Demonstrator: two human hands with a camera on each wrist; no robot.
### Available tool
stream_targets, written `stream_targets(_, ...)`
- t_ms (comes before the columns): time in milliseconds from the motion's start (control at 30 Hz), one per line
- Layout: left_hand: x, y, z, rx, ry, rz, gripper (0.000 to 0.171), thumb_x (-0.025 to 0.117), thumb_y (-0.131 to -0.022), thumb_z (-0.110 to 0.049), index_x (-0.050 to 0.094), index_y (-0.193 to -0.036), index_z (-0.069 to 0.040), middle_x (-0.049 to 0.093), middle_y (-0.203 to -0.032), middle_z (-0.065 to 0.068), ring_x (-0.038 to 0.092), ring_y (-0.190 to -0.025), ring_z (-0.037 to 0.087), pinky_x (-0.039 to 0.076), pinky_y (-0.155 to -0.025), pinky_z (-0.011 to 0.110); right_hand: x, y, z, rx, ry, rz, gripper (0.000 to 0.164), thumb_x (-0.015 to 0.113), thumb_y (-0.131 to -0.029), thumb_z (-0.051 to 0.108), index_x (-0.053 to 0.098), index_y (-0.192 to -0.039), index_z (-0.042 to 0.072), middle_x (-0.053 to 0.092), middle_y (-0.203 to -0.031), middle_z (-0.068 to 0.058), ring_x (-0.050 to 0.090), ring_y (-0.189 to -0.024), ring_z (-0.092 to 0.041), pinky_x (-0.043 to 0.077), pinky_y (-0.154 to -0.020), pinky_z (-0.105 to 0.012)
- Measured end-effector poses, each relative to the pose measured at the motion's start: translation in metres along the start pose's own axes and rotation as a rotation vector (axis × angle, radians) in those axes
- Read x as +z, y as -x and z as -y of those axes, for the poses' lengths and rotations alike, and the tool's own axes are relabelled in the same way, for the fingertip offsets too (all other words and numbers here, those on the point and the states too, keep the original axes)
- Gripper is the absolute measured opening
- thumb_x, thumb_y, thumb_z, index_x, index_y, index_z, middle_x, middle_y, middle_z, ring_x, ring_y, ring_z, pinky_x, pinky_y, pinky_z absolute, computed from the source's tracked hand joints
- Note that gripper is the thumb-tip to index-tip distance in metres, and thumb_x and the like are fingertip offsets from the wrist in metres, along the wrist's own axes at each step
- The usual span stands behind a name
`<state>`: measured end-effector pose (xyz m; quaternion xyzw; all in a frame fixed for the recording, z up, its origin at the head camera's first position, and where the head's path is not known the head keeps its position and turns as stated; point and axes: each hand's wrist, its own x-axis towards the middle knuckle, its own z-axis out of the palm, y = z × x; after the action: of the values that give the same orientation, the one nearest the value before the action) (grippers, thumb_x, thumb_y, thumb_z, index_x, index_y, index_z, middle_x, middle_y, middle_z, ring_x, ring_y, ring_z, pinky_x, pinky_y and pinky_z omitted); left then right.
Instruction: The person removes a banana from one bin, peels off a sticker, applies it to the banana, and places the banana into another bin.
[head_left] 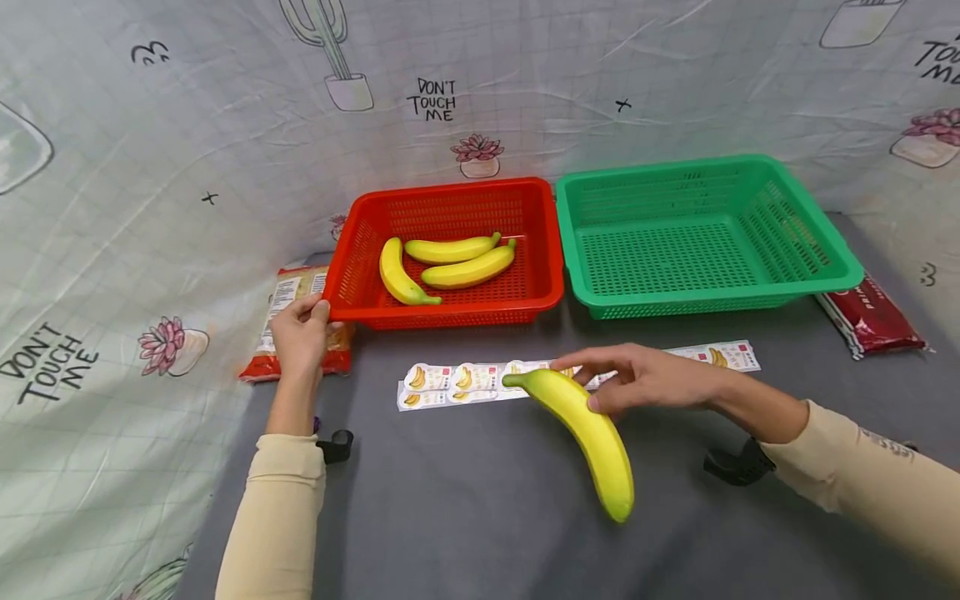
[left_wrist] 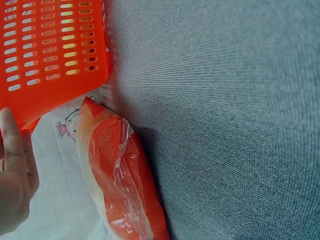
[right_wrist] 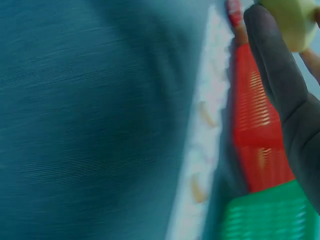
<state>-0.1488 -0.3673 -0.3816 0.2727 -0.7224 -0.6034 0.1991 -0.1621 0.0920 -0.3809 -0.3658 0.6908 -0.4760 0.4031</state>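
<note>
My right hand (head_left: pixel 637 379) holds a yellow banana (head_left: pixel 600 433) with a greenish stem above the grey table, thumb on the near side and fingers behind it. The right wrist view is blurred and shows only part of that banana (right_wrist: pixel 291 22) at the fingers. My left hand (head_left: pixel 302 333) grips the front left corner of the red basket (head_left: pixel 450 315), thumb on the rim. Three bananas (head_left: pixel 468 268) lie inside that basket. Behind the held banana runs a strip of banana stickers (head_left: pixel 472 383), partly hidden by the right hand.
A green basket (head_left: pixel 720 298) with nothing in it stands right of the red one. A red-and-clear packet (head_left: pixel 262 367) lies by the left hand, and a dark red packet (head_left: pixel 873 317) lies at the far right. A printed cloth (head_left: pixel 247 125) hangs behind the baskets.
</note>
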Motion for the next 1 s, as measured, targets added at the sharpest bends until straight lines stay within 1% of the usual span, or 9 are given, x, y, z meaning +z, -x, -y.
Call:
stream_targets(133, -0.001, -0.001, 0.000, -0.007, 0.011, -0.008, 0.038, 0.058, -0.101, -0.008, 0.059, -0.136, 0.007, 0.059, -0.100, 0.003, 0.060, -0.061, 0.002, 0.056, -0.064, 0.015, 0.006, 0.008, -0.025, 0.030, -0.063, 0.086, 0.054, 0.060, -0.102, 0.012, 0.044, -0.153, 0.013, 0.053, -0.133, -0.020, 0.067, -0.090, -0.013, 0.055, -0.081, -0.028)
stream_targets(200, -0.001, -0.001, 0.001, -0.014, 0.022, -0.016, 0.038, 0.059, -0.101, -0.009, 0.060, -0.135, 0.007, 0.059, -0.099, 0.003, 0.060, -0.061, 0.003, 0.056, -0.064, 0.015, 0.008, 0.010, -0.033, 0.048, -0.080, 0.121, 0.053, 0.059, -0.102, 0.010, 0.044, -0.153, 0.011, 0.053, -0.133, -0.019, 0.064, -0.089, -0.010, 0.054, -0.080, -0.026)
stream_targets(267, -0.001, -0.001, 0.001, -0.010, 0.021, -0.019, 0.037, 0.059, -0.101, -0.009, 0.060, -0.135, 0.007, 0.059, -0.098, 0.002, 0.060, -0.062, 0.003, 0.056, -0.064, 0.015, 0.009, 0.011, -0.038, 0.042, -0.029, 0.131, 0.052, 0.059, -0.102, 0.011, 0.045, -0.152, 0.012, 0.057, -0.133, -0.017, 0.064, -0.092, -0.009, 0.053, -0.082, -0.024)
stream_targets(400, 0.000, -0.001, 0.003, 0.006, 0.023, -0.013, 0.036, 0.059, -0.101, -0.008, 0.061, -0.133, 0.008, 0.060, -0.096, 0.003, 0.060, -0.064, 0.002, 0.057, -0.065, 0.015, 0.013, 0.012, -0.043, 0.039, 0.129, 0.097, 0.051, 0.061, -0.102, 0.021, 0.049, -0.151, 0.019, 0.062, -0.138, -0.012, 0.069, -0.101, -0.009, 0.051, -0.088, -0.023)
stream_targets(467, 0.001, 0.000, 0.004, 0.016, 0.027, -0.009, 0.036, 0.060, -0.101, -0.008, 0.061, -0.133, 0.008, 0.061, -0.095, 0.002, 0.060, -0.065, 0.002, 0.057, -0.065, 0.015, 0.015, 0.013, -0.044, 0.034, 0.183, 0.071, 0.050, 0.061, -0.103, 0.023, 0.049, -0.151, 0.020, 0.062, -0.139, -0.010, 0.069, -0.103, -0.009, 0.051, -0.089, -0.023)
stream_targets(567, 0.002, 0.000, 0.005, 0.024, 0.041, -0.006, 0.036, 0.060, -0.100, -0.007, 0.061, -0.133, 0.008, 0.061, -0.093, 0.000, 0.061, -0.066, 0.003, 0.057, -0.065, 0.016, 0.017, 0.013, -0.045, 0.001, 0.240, 0.027, 0.046, 0.060, -0.102, 0.017, 0.053, -0.148, 0.016, 0.064, -0.134, -0.008, 0.067, -0.100, -0.007, 0.051, -0.086, -0.024)
stream_targets(700, 0.003, 0.000, 0.005, 0.030, 0.049, -0.006, 0.037, 0.058, -0.101, -0.007, 0.060, -0.135, 0.008, 0.060, -0.094, 0.000, 0.060, -0.069, 0.004, 0.057, -0.064, 0.015, 0.017, 0.011, -0.047, -0.053, 0.282, -0.013, 0.045, 0.059, -0.100, 0.009, 0.057, -0.145, 0.012, 0.066, -0.125, -0.006, 0.064, -0.095, -0.007, 0.052, -0.081, -0.024)
stream_targets(833, 0.003, 0.000, 0.004, 0.035, 0.032, -0.005, 0.037, 0.058, -0.101, -0.008, 0.060, -0.136, 0.007, 0.060, -0.100, 0.004, 0.059, -0.071, 0.004, 0.056, -0.064, 0.014, 0.016, 0.011, -0.049, -0.061, 0.277, -0.016, 0.045, 0.060, -0.100, 0.010, 0.057, -0.144, 0.012, 0.066, -0.125, -0.005, 0.063, -0.096, -0.007, 0.051, -0.080, -0.024)
stream_targets(1000, -0.002, 0.009, 0.009, 0.036, -0.036, 0.005, 0.044, 0.049, -0.108, -0.021, 0.050, -0.144, 0.003, 0.057, -0.115, 0.006, 0.062, -0.065, 0.000, 0.056, -0.063, 0.015, 0.015, 0.010, -0.050, -0.047, 0.272, -0.009, 0.044, 0.060, -0.101, 0.012, 0.057, -0.145, 0.013, 0.066, -0.121, -0.004, 0.063, -0.095, -0.008, 0.051, -0.080, -0.024)
